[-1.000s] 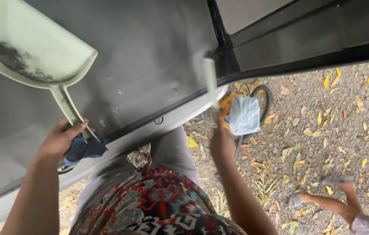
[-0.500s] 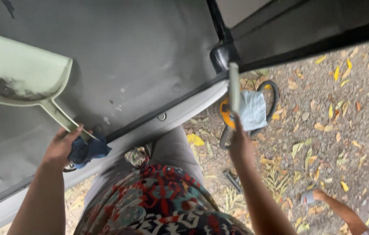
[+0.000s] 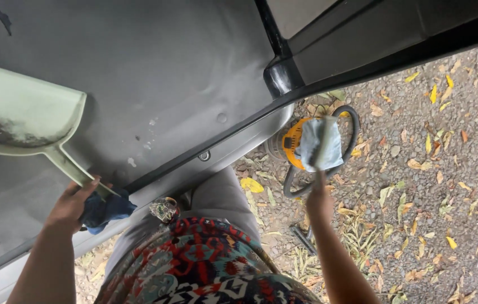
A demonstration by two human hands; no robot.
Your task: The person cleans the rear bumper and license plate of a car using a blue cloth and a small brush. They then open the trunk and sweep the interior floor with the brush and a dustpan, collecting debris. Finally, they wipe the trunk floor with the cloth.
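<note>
The left hand (image 3: pixel 70 205) has its fingers wrapped around the handle of one pale green dustpan (image 3: pixel 22 121) (a dark streak of dirt lies in it), with one blue cloth (image 3: pixel 106 209) bunched underneath. The right hand (image 3: pixel 319 198) grips what looks like a brush handle, its blurred head (image 3: pixel 320 143) over one yellow vacuum (image 3: pixel 292 143) on leaf-strewn gravel (image 3: pixel 436 197).

A grey, flat vehicle floor (image 3: pixel 166 73) spreads above the left hand (image 3: pixel 70 205), marked with a few pale specks. Its dark sill edge (image 3: pixel 222 138) runs diagonally between both hands. Beyond the right hand (image 3: pixel 319 200) lies gravel ground (image 3: pixel 419 186) strewn with yellow and brown fallen leaves (image 3: pixel 252 184). Even daylight falls across everything, without hard shadows.
</note>
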